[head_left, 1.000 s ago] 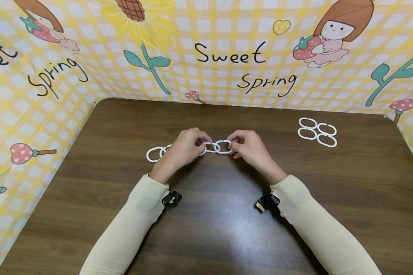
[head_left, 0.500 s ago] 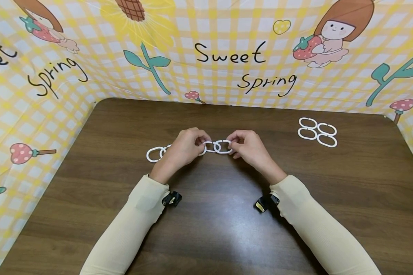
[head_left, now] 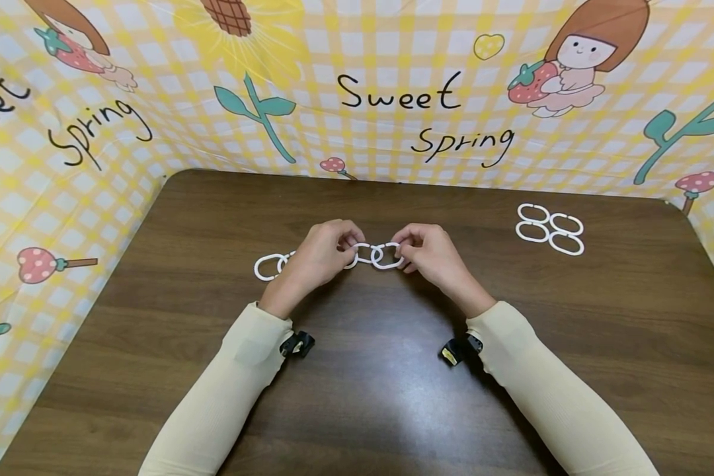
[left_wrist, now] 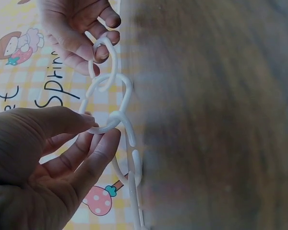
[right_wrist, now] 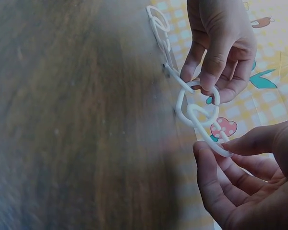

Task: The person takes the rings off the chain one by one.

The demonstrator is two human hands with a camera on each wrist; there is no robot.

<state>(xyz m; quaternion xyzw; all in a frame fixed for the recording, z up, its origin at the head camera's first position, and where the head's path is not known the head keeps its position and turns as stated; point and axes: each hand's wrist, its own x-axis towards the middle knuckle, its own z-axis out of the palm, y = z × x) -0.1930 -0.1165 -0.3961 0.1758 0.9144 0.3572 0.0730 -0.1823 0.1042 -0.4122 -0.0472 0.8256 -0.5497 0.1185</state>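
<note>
In the head view, my left hand (head_left: 321, 256) and right hand (head_left: 433, 256) face each other over the table, near its middle. Between them stretch two linked white plastic chain links. Thumb and fingers of the right hand pinch the outer end of the last link (right_wrist: 209, 140). The left hand pinches the neighbouring link (left_wrist: 127, 93) near where it joins a further one. From there the rest of the white chain (head_left: 256, 266) runs left, partly hidden behind the left hand and wrist. Each link seen closely is an oval with a small gap in its side.
Several loose white links (head_left: 550, 241) lie grouped at the back right of the brown wooden table (head_left: 369, 396). A yellow checked cloth (head_left: 381, 39) with printed figures stands behind and along the left side. Small black cameras (head_left: 300, 344) sit at both wrists.
</note>
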